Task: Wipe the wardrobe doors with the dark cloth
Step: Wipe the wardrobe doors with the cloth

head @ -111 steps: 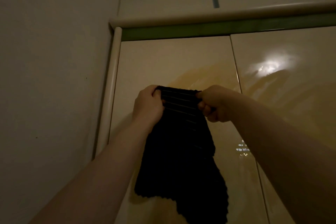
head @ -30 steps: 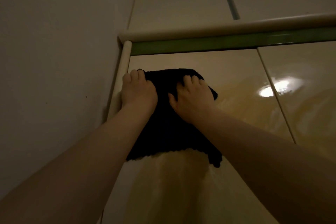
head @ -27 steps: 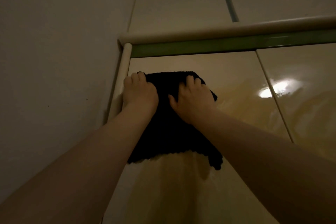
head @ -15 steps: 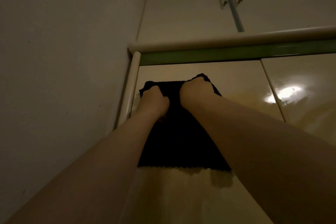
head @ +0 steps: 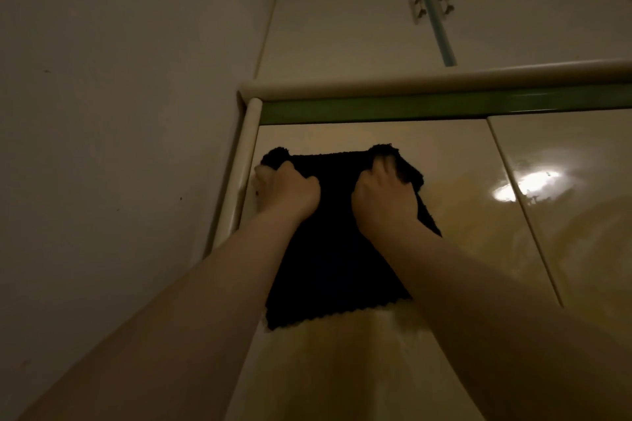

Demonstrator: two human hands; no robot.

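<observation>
- I see the dark cloth [head: 337,243] spread flat against the upper part of the left wardrobe door [head: 359,369], just below the green strip [head: 427,109] that runs across the top of the doors.
- My left hand [head: 285,193] is closed in a grip on the cloth's upper left corner, right beside the rounded cream post [head: 244,161] at the door's left edge.
- My right hand [head: 384,200] is closed in a grip on the cloth's upper right corner, fingers curled into the fabric.
- The rest of the cloth hangs down between my two forearms, its scalloped lower edge lying on the door.
- Count: one cloth, two hands, two glossy lower doors, the right door [head: 574,215] carrying a bright light reflection.
- Above the horizontal cream rail [head: 444,79] are two upper cabinet doors with two small handles [head: 431,5] either side of their seam.
- Both arms reach up and forward, forearms bare, knuckles toward me.
- A plain wall [head: 119,113] fills the left side.
</observation>
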